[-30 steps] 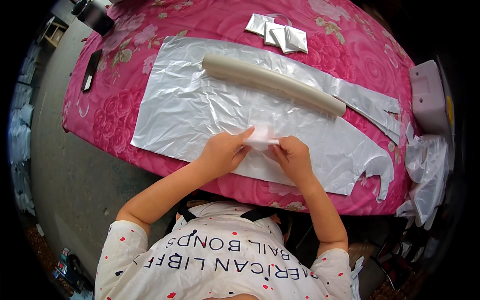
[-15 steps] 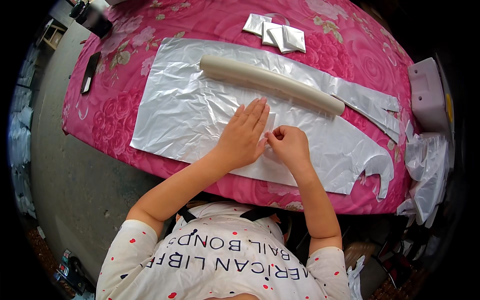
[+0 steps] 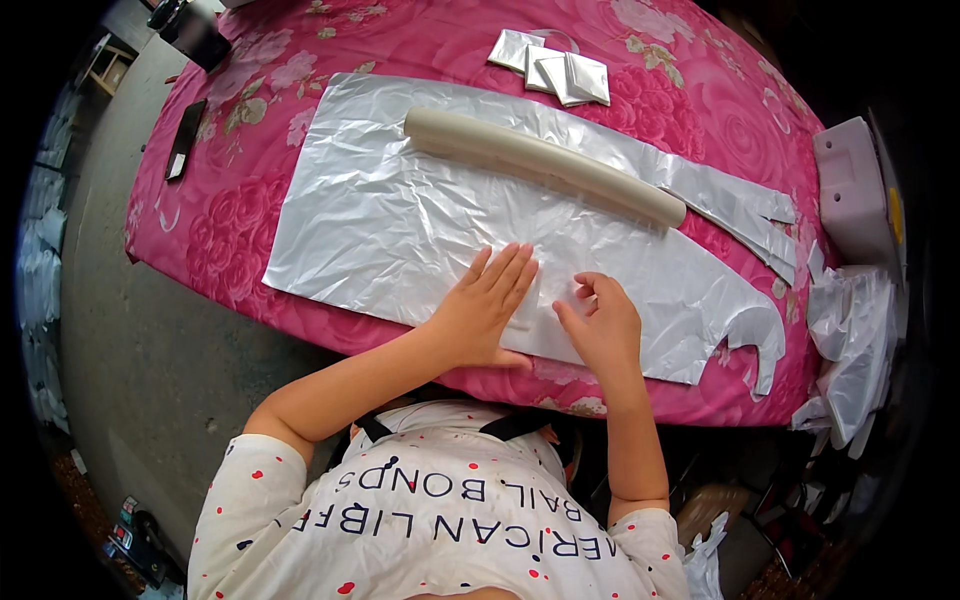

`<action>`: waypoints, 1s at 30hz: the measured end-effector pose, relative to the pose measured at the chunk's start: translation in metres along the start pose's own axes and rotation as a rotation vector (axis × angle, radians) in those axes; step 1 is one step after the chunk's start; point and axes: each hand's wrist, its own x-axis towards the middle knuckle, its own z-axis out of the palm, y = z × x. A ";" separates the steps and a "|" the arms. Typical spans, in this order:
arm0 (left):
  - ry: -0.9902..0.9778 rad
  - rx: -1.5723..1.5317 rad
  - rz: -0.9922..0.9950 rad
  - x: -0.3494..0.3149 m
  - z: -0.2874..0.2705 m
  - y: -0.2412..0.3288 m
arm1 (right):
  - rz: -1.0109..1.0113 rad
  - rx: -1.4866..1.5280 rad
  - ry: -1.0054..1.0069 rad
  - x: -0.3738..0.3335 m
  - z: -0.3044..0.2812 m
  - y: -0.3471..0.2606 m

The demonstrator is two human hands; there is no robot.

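A wrinkled silvery-white plastic sheet point(image 3: 360, 210) lies spread on the table. My left hand point(image 3: 487, 308) rests flat on its near part, fingers stretched out and the thumb pointing right along the near edge. Just to the right, my right hand point(image 3: 607, 325) hovers at the sheet, its thumb and curled fingers apart, with nothing visible between them. A long cream-coloured tube point(image 3: 545, 166) lies across the sheet beyond both hands. On the right, the sheet ends in a curved cut-out with a hooked strip.
Several folded silvery packets point(image 3: 575, 75) overlap at the far side of the pink flowered tablecloth point(image 3: 235, 220). A dark phone-like object point(image 3: 186, 140) lies at left, near a black container point(image 3: 190, 35). Beyond the right edge are a white box point(image 3: 853, 180) and hanging clear plastic point(image 3: 850, 340).
My left hand has slid toward me across the sheet. My right hand has moved right and nearer to me, and its pinched fingers have come apart.
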 end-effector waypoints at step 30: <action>0.470 -0.505 -0.227 -0.062 -0.050 -0.022 | -0.835 -0.586 0.448 0.282 -0.048 0.007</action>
